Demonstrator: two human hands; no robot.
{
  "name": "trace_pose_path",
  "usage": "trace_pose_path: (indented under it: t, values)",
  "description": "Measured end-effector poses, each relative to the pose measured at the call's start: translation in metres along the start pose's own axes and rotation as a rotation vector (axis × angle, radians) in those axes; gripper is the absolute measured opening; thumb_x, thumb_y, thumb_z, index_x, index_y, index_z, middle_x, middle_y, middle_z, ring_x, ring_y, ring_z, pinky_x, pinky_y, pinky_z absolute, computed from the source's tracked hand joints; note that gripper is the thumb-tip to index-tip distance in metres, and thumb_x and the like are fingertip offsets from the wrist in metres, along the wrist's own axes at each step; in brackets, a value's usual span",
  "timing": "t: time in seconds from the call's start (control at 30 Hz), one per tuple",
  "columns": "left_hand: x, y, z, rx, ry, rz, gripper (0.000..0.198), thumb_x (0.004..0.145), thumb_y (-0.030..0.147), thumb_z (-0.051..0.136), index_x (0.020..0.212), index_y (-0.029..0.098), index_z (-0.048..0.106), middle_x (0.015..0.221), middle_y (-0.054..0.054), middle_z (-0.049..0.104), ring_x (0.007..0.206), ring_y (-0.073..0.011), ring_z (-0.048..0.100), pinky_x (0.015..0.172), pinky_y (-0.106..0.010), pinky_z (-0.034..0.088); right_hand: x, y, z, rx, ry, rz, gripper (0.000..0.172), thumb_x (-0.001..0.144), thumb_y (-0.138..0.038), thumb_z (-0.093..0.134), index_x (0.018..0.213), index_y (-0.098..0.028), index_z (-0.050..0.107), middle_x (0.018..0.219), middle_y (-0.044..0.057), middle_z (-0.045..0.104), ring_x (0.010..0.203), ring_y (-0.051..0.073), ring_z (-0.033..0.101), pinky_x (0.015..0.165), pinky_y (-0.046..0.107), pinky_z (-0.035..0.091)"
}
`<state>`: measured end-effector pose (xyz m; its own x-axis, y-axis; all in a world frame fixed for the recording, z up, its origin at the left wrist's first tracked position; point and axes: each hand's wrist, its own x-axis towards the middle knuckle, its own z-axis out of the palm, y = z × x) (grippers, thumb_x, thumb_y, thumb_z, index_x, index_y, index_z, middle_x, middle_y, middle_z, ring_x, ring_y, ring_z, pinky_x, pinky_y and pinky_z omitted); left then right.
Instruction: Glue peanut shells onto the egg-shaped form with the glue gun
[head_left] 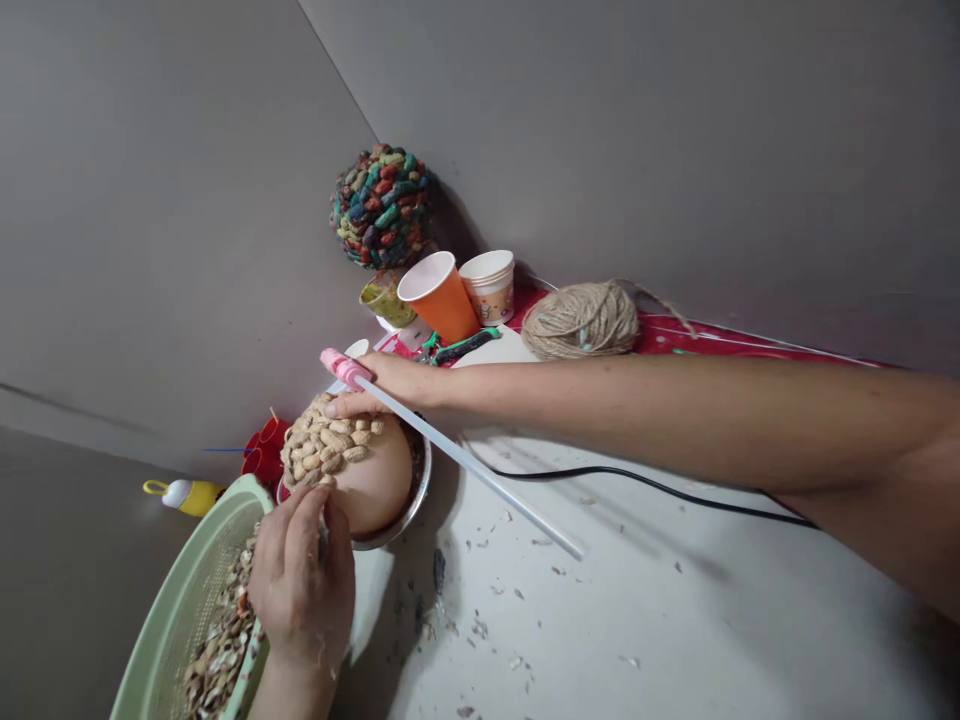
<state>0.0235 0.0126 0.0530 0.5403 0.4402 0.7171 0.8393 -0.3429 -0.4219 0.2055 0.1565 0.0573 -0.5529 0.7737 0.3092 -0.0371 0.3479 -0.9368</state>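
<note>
A round, smooth beige form like a balloon point(382, 475), partly covered with peanut shells point(319, 445), rests in a metal bowl point(426, 485). My left hand point(304, 560) pinches a peanut shell point(328, 482) against the lower edge of the covered patch. My right hand point(394, 378) reaches in from the right and is closed around a pink glue gun point(345, 368), with fingers against the top of the form. A long translucent glue stick point(480, 470) sticks out of the gun's back. The gun's nozzle is hidden.
A green basket point(154, 625) of shells stands at lower left, near red cups point(266, 450) and a yellow bottle point(199, 497). Behind are a colourful shell-covered ball point(382, 205), an orange cup point(442, 298), pliers point(469, 345) and twine point(581, 320). A black cord point(600, 470) crosses the littered white tabletop point(600, 600).
</note>
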Motion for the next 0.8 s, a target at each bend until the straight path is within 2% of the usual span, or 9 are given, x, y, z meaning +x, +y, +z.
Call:
trace_pose_path:
  t: [0.27, 0.57, 0.8]
  values:
    - [-0.003, 0.001, 0.008, -0.055, 0.105, -0.113, 0.034, 0.073, 0.002, 0.072, 0.102, 0.018, 0.063, 0.093, -0.007, 0.073, 0.085, -0.0181, 0.069, 0.08, -0.03, 0.053, -0.001, 0.001, 0.001, -0.068, 0.011, -0.03, 0.041, 0.082, -0.033, 0.068, 0.061, -0.017, 0.037, 0.058, -0.004, 0.04, 0.054, 0.007, 0.035, 0.05, 0.022, 0.027]
    - [0.001, 0.003, 0.012, -0.055, 0.124, -0.125, 0.026, 0.076, 0.003, 0.069, 0.096, 0.018, 0.063, 0.089, -0.006, 0.073, 0.082, -0.0181, 0.07, 0.076, -0.031, 0.055, -0.005, -0.002, 0.001, -0.05, 0.016, -0.074, 0.043, 0.083, -0.034, 0.065, 0.061, -0.017, 0.033, 0.058, -0.004, 0.038, 0.057, 0.008, 0.034, 0.051, 0.022, 0.026]
    - [-0.002, 0.004, 0.018, -0.038, 0.187, -0.143, 0.027, 0.073, 0.005, 0.073, 0.096, 0.018, 0.064, 0.082, -0.004, 0.073, 0.077, -0.0181, 0.071, 0.073, -0.03, 0.056, -0.007, -0.004, 0.003, -0.037, 0.019, -0.028, 0.038, 0.081, -0.022, 0.067, 0.065, -0.018, 0.033, 0.061, -0.005, 0.036, 0.058, 0.007, 0.032, 0.054, 0.022, 0.027]
